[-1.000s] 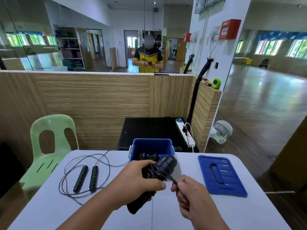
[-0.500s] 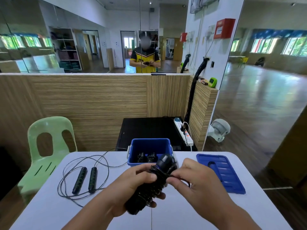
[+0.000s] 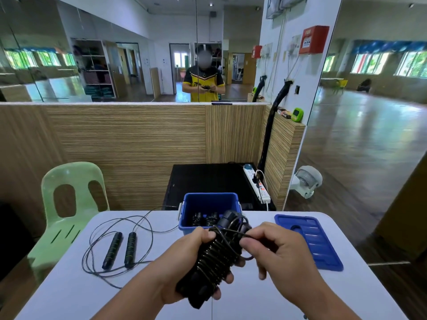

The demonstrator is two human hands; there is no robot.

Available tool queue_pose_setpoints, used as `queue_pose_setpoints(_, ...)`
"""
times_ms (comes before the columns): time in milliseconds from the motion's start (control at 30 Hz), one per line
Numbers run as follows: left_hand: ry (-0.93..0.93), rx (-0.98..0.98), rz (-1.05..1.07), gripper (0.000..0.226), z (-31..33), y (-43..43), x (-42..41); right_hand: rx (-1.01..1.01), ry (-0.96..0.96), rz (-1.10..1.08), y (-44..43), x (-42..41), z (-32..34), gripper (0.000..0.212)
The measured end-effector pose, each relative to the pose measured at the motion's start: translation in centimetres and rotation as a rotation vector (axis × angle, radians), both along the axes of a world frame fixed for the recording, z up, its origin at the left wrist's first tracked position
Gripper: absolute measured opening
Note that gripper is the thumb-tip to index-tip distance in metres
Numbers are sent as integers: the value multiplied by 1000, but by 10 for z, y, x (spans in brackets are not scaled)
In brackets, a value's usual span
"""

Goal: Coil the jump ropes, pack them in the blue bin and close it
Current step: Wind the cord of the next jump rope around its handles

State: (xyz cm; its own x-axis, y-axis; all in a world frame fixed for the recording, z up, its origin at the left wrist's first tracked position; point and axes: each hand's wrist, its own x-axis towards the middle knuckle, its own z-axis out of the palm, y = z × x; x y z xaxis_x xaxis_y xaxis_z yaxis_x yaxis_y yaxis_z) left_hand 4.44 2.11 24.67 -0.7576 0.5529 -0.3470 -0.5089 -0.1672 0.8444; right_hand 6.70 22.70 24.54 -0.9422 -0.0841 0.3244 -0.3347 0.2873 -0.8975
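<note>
One rope bundle (image 3: 215, 257) is hanging in the air just in front of the blue bin (image 3: 210, 195), both handles together, cord wound round them in tight turns. Left hand (image 3: 184, 257) is gripping the handles, fingers curled round the lower half. Right hand (image 3: 277, 255) is pinching the last loop of cord near the top end.

My read: the wrap is nearing its end. The tail is needing a tuck under a turn with tension held, or the turns are risking springing loose.

A wound rope (image 3: 205, 219) is lying in the bin. A loose rope (image 3: 120, 249) is lying on the surface (image 3: 69, 292), left, well apart. The lid (image 3: 309, 241) is lying flat to the right.
</note>
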Motion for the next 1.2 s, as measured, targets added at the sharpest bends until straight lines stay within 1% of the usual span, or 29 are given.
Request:
queue_pose_setpoints(67, -8, 21, -5, 47, 2, 2, 1, -141, -16, -18, -3, 2, 0, 29)
queue_pose_setpoints(133, -1, 24, -4, 46, 4, 3, 3, -192, 20, -49, -4, 3, 0, 32)
queue_pose_setpoints(200, 8, 32, -10, 43, 5, 3, 4, -127, 95, -77, -3, 3, 0, 33)
queue_pose_setpoints(267, 23, 38, -16, 45, 5, 2, 5, -65, 153, -85, -1, 3, -1, 32)
queue_pose_setpoints(433, 127, -55, 66, 40, 7, 3, 3, 67, 206, -50, 2, 3, -6, 15)
queue_pose_setpoints(467, 143, -67, 81, 38, 8, 4, 3, 103, 206, -51, 1, 4, -5, 15)
queue_pose_setpoints(567, 165, -114, 127, 39, 9, 4, 3, 251, 227, -55, 2, 4, 0, 35)
queue_pose_setpoints(600, 170, -125, 135, 40, 9, 4, 3, 324, 240, -46, 2, 3, 2, 37)
queue_pose_setpoints(667, 161, -133, 141, 40, 9, 4, 3, 462, 286, -30, 1, 2, 5, 35)
queue_pose_setpoints(733, 129, -116, 133, 41, 10, 5, 4, 520, 330, -36, 0, 0, 7, 30)
queue_pose_setpoints(967, 33, -84, 45, 53, 11, 7, 3, 352, 310, -144, 2, -7, 10, 23)
queue_pose_setpoints(1100, -1, -79, 28, 54, 11, 11, 4, 384, 336, -178, 0, -13, 9, 17)
queue_pose_setpoints(1200, -20, -48, 35, 56, 10, 13, 3, 427, 366, -151, -4, -15, 6, 15)
